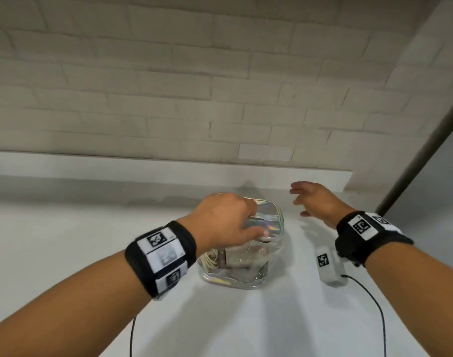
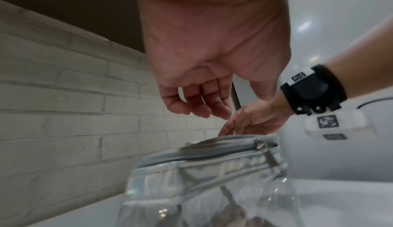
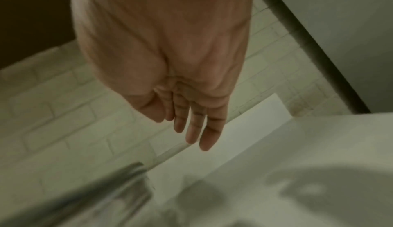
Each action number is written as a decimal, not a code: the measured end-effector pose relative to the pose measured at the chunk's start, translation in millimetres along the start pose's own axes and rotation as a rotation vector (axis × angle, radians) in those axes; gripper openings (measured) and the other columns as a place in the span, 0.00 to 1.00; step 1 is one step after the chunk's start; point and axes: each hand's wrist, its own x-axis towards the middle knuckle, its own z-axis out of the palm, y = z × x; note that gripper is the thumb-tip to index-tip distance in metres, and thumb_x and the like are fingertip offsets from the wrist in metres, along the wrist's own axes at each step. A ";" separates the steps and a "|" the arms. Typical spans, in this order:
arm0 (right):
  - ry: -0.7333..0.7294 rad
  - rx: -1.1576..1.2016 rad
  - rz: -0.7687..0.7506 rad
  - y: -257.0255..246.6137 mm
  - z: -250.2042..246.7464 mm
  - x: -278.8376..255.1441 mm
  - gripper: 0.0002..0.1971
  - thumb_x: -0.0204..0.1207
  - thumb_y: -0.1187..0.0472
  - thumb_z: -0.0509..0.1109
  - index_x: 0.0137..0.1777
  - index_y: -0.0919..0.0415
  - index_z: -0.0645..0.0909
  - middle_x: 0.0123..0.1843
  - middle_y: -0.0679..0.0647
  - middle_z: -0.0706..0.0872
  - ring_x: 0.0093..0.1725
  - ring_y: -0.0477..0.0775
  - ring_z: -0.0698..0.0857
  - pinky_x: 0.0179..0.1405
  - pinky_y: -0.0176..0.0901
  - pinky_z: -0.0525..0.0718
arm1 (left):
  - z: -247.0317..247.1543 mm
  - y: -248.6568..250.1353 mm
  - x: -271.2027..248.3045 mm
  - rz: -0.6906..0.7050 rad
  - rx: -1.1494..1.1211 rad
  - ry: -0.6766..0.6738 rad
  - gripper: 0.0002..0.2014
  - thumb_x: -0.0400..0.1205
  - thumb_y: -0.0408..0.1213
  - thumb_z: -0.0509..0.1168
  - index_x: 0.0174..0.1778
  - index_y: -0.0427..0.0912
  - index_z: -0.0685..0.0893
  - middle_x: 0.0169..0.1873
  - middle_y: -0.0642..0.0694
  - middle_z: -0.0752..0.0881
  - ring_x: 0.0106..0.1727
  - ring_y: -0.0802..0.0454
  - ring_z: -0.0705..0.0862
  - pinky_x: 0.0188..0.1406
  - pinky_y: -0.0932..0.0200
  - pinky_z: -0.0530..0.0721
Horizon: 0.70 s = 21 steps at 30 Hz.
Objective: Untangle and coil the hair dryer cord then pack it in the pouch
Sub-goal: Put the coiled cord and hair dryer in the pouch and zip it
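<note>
A clear pouch [image 1: 246,269] with an iridescent top stands on the white table [image 1: 65,240]. Through its wall I see the coiled beige cord [image 1: 212,258] and the pinkish hair dryer body [image 1: 246,256]. My left hand [image 1: 228,220] hovers over the pouch top; in the left wrist view its fingers [image 2: 197,103] hang loosely curled above the grey zipper [image 2: 212,148] and hold nothing. The zipper pull [image 2: 261,145] sits at the right end. My right hand [image 1: 315,202] is in the air just right of the pouch, with straight fingers [image 3: 197,126] and nothing in it.
A white brick wall [image 1: 220,86] runs behind the table, with a low white ledge [image 1: 168,166] at its foot. A dark post [image 1: 413,161] slants at the right. A small white tagged box [image 1: 328,264] hangs under my right wrist, trailing a black cable [image 1: 374,305].
</note>
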 end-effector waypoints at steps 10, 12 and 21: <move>-0.374 -0.328 0.047 -7.2 22.2 24.1 0.13 0.84 0.55 0.66 0.64 0.41 0.86 0.62 0.47 0.91 0.66 0.52 0.86 0.64 0.58 0.86 | 33.2 -11.8 30.3 0.101 0.036 -0.352 0.49 0.68 0.80 0.59 0.84 0.68 0.53 0.88 0.54 0.55 0.88 0.34 0.47 0.78 0.20 0.46; -0.411 -0.282 0.063 -4.5 17.7 32.6 0.16 0.81 0.58 0.69 0.65 0.39 0.84 0.64 0.46 0.90 0.69 0.53 0.84 0.66 0.60 0.84 | 35.0 -11.0 32.3 0.097 0.029 -0.370 0.47 0.69 0.79 0.59 0.84 0.68 0.54 0.88 0.57 0.55 0.87 0.33 0.49 0.78 0.21 0.49; -0.448 -0.582 -0.135 -13.7 8.3 55.4 0.08 0.79 0.54 0.72 0.55 0.50 0.91 0.46 0.48 0.92 0.47 0.48 0.87 0.51 0.47 0.88 | 42.6 -12.0 37.0 0.091 0.028 -0.387 0.42 0.71 0.80 0.53 0.81 0.72 0.53 0.86 0.65 0.54 0.86 0.35 0.56 0.72 0.16 0.52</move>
